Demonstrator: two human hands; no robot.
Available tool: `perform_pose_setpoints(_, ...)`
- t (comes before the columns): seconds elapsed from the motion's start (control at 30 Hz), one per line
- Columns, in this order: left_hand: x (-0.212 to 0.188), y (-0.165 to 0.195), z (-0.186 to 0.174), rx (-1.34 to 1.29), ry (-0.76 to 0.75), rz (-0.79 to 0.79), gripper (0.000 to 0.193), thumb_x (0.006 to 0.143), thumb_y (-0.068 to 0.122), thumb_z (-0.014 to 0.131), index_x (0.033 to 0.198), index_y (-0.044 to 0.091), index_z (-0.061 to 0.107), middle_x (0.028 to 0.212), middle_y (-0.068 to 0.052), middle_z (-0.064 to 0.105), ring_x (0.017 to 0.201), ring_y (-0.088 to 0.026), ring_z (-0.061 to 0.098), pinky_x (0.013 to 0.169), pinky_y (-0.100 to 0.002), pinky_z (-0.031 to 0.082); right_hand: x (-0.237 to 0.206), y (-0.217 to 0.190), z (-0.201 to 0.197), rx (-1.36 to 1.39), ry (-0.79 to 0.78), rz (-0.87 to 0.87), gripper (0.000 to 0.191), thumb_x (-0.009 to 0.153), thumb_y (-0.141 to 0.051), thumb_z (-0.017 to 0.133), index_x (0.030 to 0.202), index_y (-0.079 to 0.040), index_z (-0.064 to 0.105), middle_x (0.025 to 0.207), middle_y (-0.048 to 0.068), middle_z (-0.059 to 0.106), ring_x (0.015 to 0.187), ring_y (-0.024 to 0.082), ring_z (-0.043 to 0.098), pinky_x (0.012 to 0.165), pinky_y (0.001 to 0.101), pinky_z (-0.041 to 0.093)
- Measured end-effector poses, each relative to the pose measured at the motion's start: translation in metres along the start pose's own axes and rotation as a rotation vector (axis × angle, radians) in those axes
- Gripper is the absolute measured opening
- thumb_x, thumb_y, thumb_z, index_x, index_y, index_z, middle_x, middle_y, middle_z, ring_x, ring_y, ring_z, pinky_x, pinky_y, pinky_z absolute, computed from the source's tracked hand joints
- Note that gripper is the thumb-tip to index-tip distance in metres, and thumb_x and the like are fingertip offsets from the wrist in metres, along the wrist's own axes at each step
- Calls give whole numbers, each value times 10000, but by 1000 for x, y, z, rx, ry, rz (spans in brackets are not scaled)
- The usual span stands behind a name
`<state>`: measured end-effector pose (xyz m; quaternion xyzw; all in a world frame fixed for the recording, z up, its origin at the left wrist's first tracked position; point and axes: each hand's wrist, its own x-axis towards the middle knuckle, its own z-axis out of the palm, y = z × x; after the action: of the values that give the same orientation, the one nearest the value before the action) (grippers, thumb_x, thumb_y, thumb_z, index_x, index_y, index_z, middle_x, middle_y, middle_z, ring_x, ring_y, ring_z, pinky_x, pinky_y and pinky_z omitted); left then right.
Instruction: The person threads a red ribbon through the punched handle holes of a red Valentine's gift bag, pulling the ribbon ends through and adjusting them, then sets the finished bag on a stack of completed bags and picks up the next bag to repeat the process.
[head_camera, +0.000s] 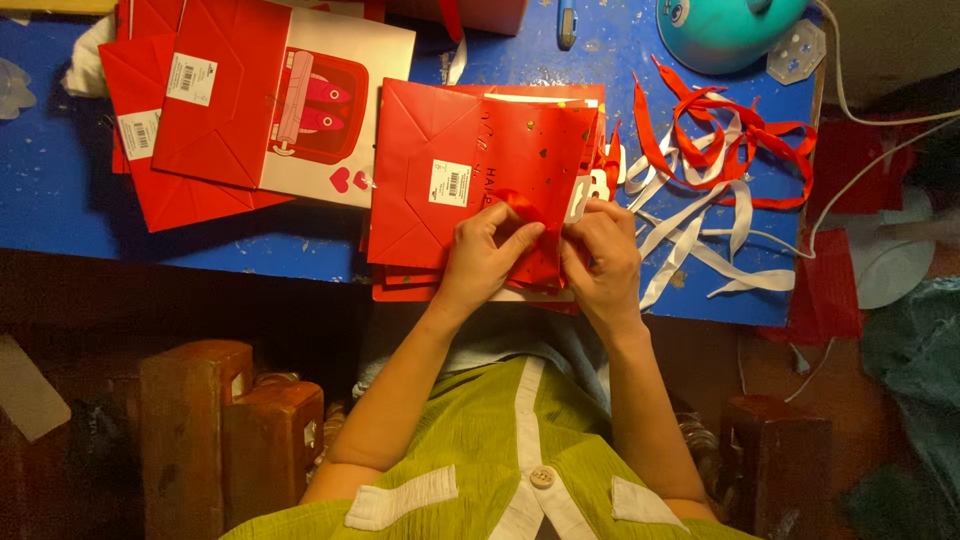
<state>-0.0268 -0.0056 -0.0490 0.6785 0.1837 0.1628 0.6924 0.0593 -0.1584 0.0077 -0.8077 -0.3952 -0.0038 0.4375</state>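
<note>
A flat red paper bag (480, 170) lies folded on the blue counter (60, 200), its glossy face creased into sharp diagonal folds, a small white sticker near its middle and tiny gold flecks toward its right end. It tops a thin stack of like bags whose edges show under its near side. At the bag's near right corner both hands meet. The left hand (487, 255) has its fingers curled together, pinching a soft red ribbon (522, 207) against the paper; the right hand (603, 255) is likewise closed, fingertips clamped on the same ribbon and the bag's edge, touching the left hand.

Left of the bag lies another pile of folded red bags (200, 100), one showing a white panel (340, 110) with a red printed picture and small hearts. Right of the bag lies a loose tangle of satin strips: red ribbons (735, 140) in loops, white ribbons (700, 235) trailing toward the counter's near edge. Beyond those, at the far edge, sits a smooth rounded teal lamp base (725, 30) with a white cord (860, 110) running off to the right. The counter's paint is scuffed and speckled. Nearer than the bag, the person's green ribbed top (470, 440) with white trim and a button fills the lower view
</note>
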Motion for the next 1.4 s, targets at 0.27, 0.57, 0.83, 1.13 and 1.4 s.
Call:
perform_pose_setpoints(0.27, -2, 6, -5, -579, 125, 41, 231, 1045, 215, 638, 1168, 24, 599, 1049, -59, 736, 929, -130, 726, 840, -306, 631, -5, 10, 10, 90, 71, 0, 166, 851, 65, 720, 985, -17, 665, 1007, 92, 688, 1184, 311, 601, 966, 382, 481)
perform_pose_setpoints(0.57, -4, 15, -1, -72, 0, 18, 105, 957, 76, 772, 950, 18, 686, 878, -8, 724, 831, -44, 632, 754, -237, 542, -10, 17, 14, 104, 96, -13, 192, 827, 73, 717, 992, -11, 665, 1024, 107, 689, 1188, 317, 598, 979, 389, 481)
perform_pose_setpoints(0.83, 0, 7, -2, -472, -16, 2, 139, 1053, 155, 594, 1132, 42, 576, 991, -50, 730, 902, -102, 671, 875, -260, 537, -13, 19, 16, 107, 148, -67, 189, 845, 54, 748, 1006, -27, 694, 1008, 97, 702, 1180, 316, 619, 1009, 393, 484)
perform_pose_setpoints(1.13, 3, -11, -11, -502, -8, -87, 169, 1112, 207, 591, 1057, 49, 608, 762, 4, 584, 679, -51, 504, 664, -223, 414, -13, 17, 14, 113, 156, -106, 130, 892, -3, 678, 1014, -40, 702, 982, 94, 690, 1172, 319, 609, 1051, 426, 478)
perform_pose_setpoints(1.4, 0, 34, -24, -523, -161, -77, 161, 1060, 181, 641, 1057, 23, 676, 912, -42, 706, 829, -79, 647, 831, -246, 545, -16, 6, 17, 155, 168, 57, 272, 883, -69, 684, 1149, -12, 686, 1188, 136, 684, 1191, 301, 587, 986, 377, 492)
